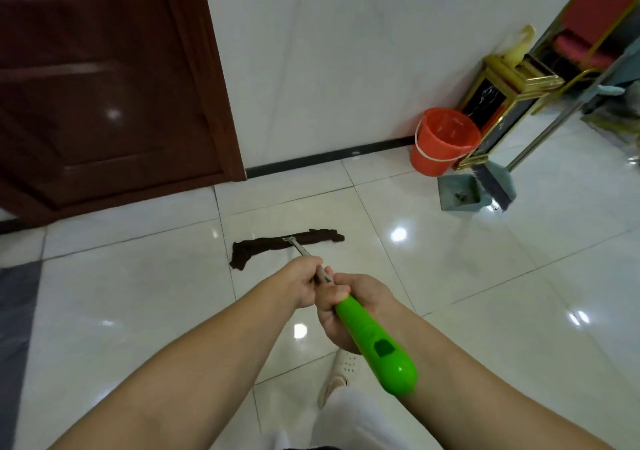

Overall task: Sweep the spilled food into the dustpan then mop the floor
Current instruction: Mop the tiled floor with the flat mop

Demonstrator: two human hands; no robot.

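While both hands grip the mop handle [367, 331], left hand [306, 281] ahead of right hand [353, 305], the dark mop cloth [277, 247] lies flat on the floor [485, 293], dustpan [462, 195] by the wall

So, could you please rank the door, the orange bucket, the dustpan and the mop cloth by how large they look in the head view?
1. Door, by far the largest.
2. Orange bucket.
3. Dustpan and mop cloth: too alike to rank; the cloth is longer but thin.

All stand at differing distances, so true sizes stay unsure.
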